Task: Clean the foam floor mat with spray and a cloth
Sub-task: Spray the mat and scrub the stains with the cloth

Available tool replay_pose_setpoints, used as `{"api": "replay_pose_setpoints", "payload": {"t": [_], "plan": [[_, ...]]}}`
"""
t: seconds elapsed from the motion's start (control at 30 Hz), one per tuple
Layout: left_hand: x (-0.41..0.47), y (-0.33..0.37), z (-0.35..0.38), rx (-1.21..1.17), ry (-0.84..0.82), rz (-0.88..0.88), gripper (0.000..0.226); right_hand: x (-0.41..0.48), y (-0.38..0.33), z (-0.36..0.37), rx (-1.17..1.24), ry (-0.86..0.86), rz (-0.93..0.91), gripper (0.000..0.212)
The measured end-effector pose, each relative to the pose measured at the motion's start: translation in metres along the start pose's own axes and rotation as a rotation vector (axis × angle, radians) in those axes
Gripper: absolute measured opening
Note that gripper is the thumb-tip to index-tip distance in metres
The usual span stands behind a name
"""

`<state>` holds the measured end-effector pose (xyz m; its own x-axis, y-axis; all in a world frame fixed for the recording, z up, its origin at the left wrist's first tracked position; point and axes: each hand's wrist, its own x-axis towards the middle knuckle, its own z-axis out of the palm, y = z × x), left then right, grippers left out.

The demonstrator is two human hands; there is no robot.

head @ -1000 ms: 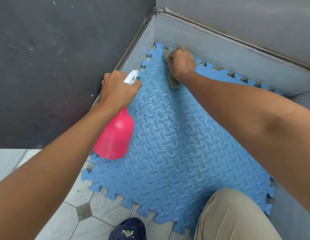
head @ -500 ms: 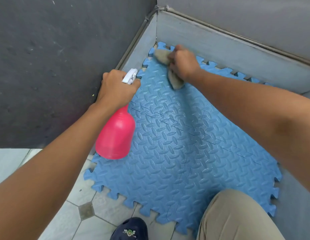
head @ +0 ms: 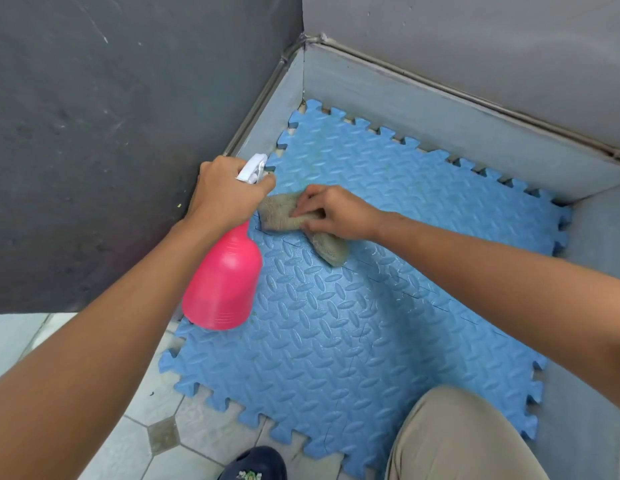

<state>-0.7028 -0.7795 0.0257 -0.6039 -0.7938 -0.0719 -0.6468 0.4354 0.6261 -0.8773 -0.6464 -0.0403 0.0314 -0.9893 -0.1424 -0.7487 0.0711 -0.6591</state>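
- The blue foam mat (head: 336,341) lies on the floor in a corner, and its toothed edges are just beside the walls on two sides.
- A crumpled beige cloth (head: 331,249) lies on the mat towards its far left part, touching the surface.
- The right hand (head: 336,213) lies on top of the cloth, its fingers bent over the bunched fabric and holding it down against the mat.
- The left hand (head: 225,192) is wrapped round the neck of a pink spray bottle (head: 225,282) at the mat's left edge.
- The bottle hangs tilted above the mat, and its white nozzle (head: 253,168) points to the mat's far corner.
- The two hands are close together, with the cloth's end between them.
- A dark wall (head: 111,133) stands left of the mat, and a grey wall (head: 440,123) runs behind it.
- Pale floor tiles (head: 163,427) show at the mat's near left.
- A knee in beige trousers (head: 457,438) is over the mat's near edge, and a dark shoe (head: 256,465) is on the tiles beside it.
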Motion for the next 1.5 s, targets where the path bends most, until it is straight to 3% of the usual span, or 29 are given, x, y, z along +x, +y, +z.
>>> {"api": "replay_pose_setpoints", "payload": {"t": [0.1, 0.2, 0.3, 0.5, 0.57, 0.63, 0.77, 0.87, 0.93, 1.03, 1.2, 1.3, 1.4, 1.5], "plan": [[-0.003, 0.001, -0.004, -0.015, 0.004, -0.007, 0.046, -0.003, 0.017, -0.021, 0.223, 0.241, 0.185, 0.028], [-0.003, 0.001, -0.004, -0.034, -0.016, -0.02, 0.048, -0.013, 0.049, -0.054, 0.156, 0.595, 0.56, 0.032], [-0.001, 0.001, -0.002, -0.017, -0.024, -0.008, 0.051, -0.033, 0.06, -0.073, 0.066, 0.749, 0.664, 0.033], [-0.001, -0.001, -0.002, 0.003, -0.022, -0.005, 0.055, -0.04, 0.044, -0.027, -0.064, 0.306, 0.446, 0.079], [-0.002, 0.0, -0.002, 0.003, -0.017, 0.0, 0.054, -0.03, 0.044, -0.012, -0.133, 0.345, 0.433, 0.073], [-0.002, 0.001, -0.002, 0.004, -0.02, 0.008, 0.053, -0.019, 0.034, 0.002, -0.204, 0.4, 0.358, 0.055], [0.0, 0.001, -0.002, -0.006, -0.025, 0.001, 0.053, -0.008, 0.01, 0.025, -0.265, 0.317, 0.045, 0.025], [0.0, -0.001, -0.002, 0.01, -0.001, 0.013, 0.053, -0.02, -0.002, 0.043, -0.308, 0.182, -0.254, 0.026], [0.001, -0.002, -0.002, 0.008, -0.01, 0.009, 0.055, -0.034, -0.001, 0.048, -0.385, 0.108, -0.31, 0.036], [0.0, -0.003, -0.002, -0.002, -0.021, -0.01, 0.055, -0.043, 0.009, 0.042, -0.453, 0.095, -0.177, 0.049], [-0.003, 0.004, -0.004, -0.022, -0.03, -0.023, 0.05, -0.042, 0.006, 0.034, -0.417, 0.114, -0.098, 0.038], [-0.004, 0.006, -0.008, -0.037, -0.051, -0.035, 0.047, -0.053, 0.021, 0.013, -0.332, 0.282, 0.129, 0.038], [-0.005, 0.009, -0.008, -0.036, -0.061, -0.031, 0.046, -0.088, 0.053, -0.02, -0.245, 0.515, 0.447, 0.035], [-0.005, 0.007, -0.008, -0.043, -0.061, -0.027, 0.045, -0.148, 0.093, -0.041, -0.216, 0.639, 0.775, 0.033]]}}
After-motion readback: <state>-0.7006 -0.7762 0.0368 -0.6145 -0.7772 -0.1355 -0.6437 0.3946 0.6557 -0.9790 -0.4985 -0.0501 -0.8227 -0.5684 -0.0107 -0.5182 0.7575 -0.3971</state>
